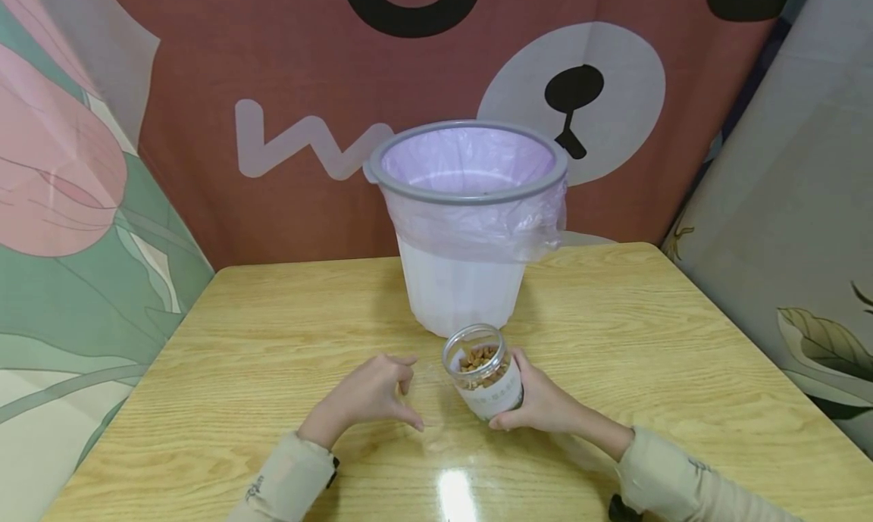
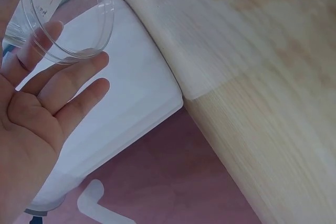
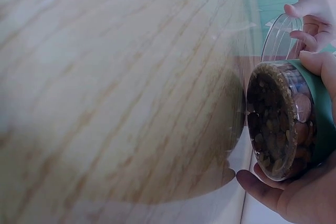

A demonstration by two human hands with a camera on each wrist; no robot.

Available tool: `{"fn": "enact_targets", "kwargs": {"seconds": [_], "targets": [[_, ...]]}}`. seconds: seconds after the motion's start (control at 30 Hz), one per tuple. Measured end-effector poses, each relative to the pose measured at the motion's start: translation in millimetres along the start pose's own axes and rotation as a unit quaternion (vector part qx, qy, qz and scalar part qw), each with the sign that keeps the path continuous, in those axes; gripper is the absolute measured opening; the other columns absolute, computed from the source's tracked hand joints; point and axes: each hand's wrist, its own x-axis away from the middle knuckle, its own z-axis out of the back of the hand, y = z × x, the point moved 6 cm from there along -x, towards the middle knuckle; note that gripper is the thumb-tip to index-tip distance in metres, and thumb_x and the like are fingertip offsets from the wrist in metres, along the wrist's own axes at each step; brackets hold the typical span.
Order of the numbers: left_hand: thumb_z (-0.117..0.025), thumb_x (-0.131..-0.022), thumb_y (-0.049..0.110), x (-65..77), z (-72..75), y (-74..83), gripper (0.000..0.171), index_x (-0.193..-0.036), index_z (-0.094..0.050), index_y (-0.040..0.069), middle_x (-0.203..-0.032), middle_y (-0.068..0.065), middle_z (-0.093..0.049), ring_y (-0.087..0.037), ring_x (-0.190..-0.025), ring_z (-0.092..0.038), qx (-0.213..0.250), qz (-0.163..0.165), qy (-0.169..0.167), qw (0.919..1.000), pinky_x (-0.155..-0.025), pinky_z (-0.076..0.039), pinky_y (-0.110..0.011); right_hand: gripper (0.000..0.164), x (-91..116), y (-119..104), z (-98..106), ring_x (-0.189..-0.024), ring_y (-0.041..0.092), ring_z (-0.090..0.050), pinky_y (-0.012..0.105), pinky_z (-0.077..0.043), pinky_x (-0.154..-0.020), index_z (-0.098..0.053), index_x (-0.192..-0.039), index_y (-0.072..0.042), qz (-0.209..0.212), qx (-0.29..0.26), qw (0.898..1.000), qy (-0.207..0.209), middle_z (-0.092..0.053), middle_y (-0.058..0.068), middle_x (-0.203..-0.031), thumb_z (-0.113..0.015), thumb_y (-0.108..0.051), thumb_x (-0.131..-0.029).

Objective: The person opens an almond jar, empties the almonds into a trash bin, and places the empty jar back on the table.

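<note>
on the jar (image 1: 486, 382), label lettering (image 1: 502, 392) seemingly illegible

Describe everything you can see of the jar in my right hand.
The jar is round and clear, possibly plastic or glass, its mouth open, with brown, nut-like pieces inside. A label, partly white and partly green, wraps its side; its print is too blurred to read. The jar is tilted, mouth leaning left, in front of the white bin. Your right hand grips it around the side.
</note>
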Motion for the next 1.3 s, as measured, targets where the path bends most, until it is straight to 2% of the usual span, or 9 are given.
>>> {"fn": "enact_targets", "kwargs": {"seconds": [0.13, 0.23, 0.37, 0.47, 0.6, 0.87, 1.07, 1.17, 1.3], "targets": [[-0.081, -0.056, 0.036, -0.4, -1.4, 0.0, 0.043, -0.055, -0.045, 0.013, -0.110, -0.024, -0.057, -0.031, -0.106, -0.054, -0.001, 0.006, -0.007, 1.0000, -0.038, -0.034, -0.016, 0.093, 0.2, 0.5, -0.2, -0.095, 0.022, -0.053, 0.042, -0.039, -0.083, -0.024, -0.131, -0.002, 0.002, 0.002, 1.000, -0.001, -0.052, 0.007, -0.109, -0.081, -0.021, -0.060], [-0.081, -0.056, 0.036, -1.1, -2.5, 0.6, 0.042, -0.056, -0.046, 0.012, -0.109, -0.024, -0.057, -0.031, -0.105, -0.054, -0.004, 0.002, -0.008, 1.0000, -0.041, -0.036, -0.016, 0.093, 0.4, 1.0, -0.4, -0.095, 0.022, -0.053, 0.042, -0.039, -0.083, -0.024, -0.131, -0.002, 0.003, 0.007, 1.000, -0.002, -0.052, 0.007, -0.109, -0.081, -0.022, -0.060], [-0.081, -0.056, 0.035, -2.5, -4.7, 0.9, 0.042, -0.057, -0.048, 0.009, -0.093, -0.018, -0.063, -0.031, -0.105, -0.054, -0.005, -0.002, -0.012, 0.9999, -0.045, -0.039, -0.016, 0.093, 0.7, 1.0, -0.4, -0.095, 0.022, -0.053, 0.043, -0.040, -0.083, -0.024, -0.131, -0.001, 0.004, 0.011, 1.000, 0.000, -0.052, 0.007, -0.109, -0.081, -0.022, -0.060], [-0.081, -0.057, 0.035, -3.3, -6.7, 0.8, 0.042, -0.058, -0.049, 0.008, -0.091, -0.017, -0.063, -0.030, -0.106, -0.054, -0.007, -0.003, -0.016, 0.9998, -0.045, -0.039, -0.015, 0.093, 0.7, 0.8, 0.1, -0.095, 0.022, -0.053, 0.042, -0.040, -0.082, -0.024, -0.131, -0.001, 0.002, 0.009, 1.000, 0.002, -0.052, 0.007, -0.109, -0.081, -0.021, -0.060], [-0.080, -0.058, 0.036, -3.9, -8.7, 0.1, 0.042, -0.059, -0.049, 0.009, -0.101, -0.020, -0.062, -0.030, -0.106, -0.053, -0.010, -0.001, -0.023, 0.9997, -0.043, -0.038, -0.015, 0.093, 0.6, 0.9, 0.6, -0.094, 0.022, -0.053, 0.041, -0.040, -0.082, -0.024, -0.131, -0.001, 0.001, 0.007, 1.000, 0.004, -0.052, 0.007, -0.108, -0.081, -0.021, -0.060], [-0.080, -0.057, 0.036, -4.1, -10.4, -0.5, 0.042, -0.058, -0.048, 0.009, -0.107, -0.022, -0.059, -0.030, -0.106, -0.054, -0.007, 0.001, -0.030, 0.9995, -0.045, -0.039, -0.015, 0.093, 0.0, 1.5, 0.6, -0.094, 0.022, -0.053, 0.041, -0.039, -0.082, -0.025, -0.131, -0.001, 0.004, 0.017, 1.000, 0.004, -0.052, 0.007, -0.108, -0.081, -0.022, -0.060], [-0.082, -0.057, 0.031, -3.8, -12.4, -1.7, 0.037, -0.061, -0.056, 0.006, -0.112, -0.026, -0.055, -0.033, -0.107, -0.053, -0.001, 0.022, -0.050, 0.9985, -0.046, -0.041, -0.016, 0.092, 0.1, 0.4, 0.5, -0.094, 0.021, -0.053, 0.041, -0.039, -0.082, -0.025, -0.130, -0.002, 0.005, 0.013, 1.000, 0.003, -0.052, 0.006, -0.108, -0.081, -0.022, -0.060], [-0.082, -0.057, 0.028, -4.2, -13.6, -2.7, 0.033, -0.062, -0.060, 0.004, -0.107, -0.024, -0.058, -0.033, -0.109, -0.050, 0.001, 0.031, -0.059, 0.9978, -0.049, -0.042, -0.016, 0.092, 0.5, -0.2, 0.7, -0.095, 0.022, -0.053, 0.041, -0.039, -0.082, -0.025, -0.130, -0.002, 0.005, 0.008, 1.000, 0.002, -0.052, 0.006, -0.109, -0.081, -0.021, -0.060], [-0.082, -0.057, 0.028, -4.9, -15.2, -2.8, 0.031, -0.064, -0.064, 0.003, -0.080, -0.011, -0.064, -0.032, -0.112, -0.048, -0.005, 0.030, -0.069, 0.9971, -0.058, -0.044, -0.016, 0.094, 1.1, -0.5, 0.5, -0.095, 0.022, -0.052, 0.042, -0.039, -0.083, -0.024, -0.131, -0.001, 0.007, 0.004, 1.000, 0.002, -0.052, 0.007, -0.110, -0.081, -0.021, -0.060]]}}
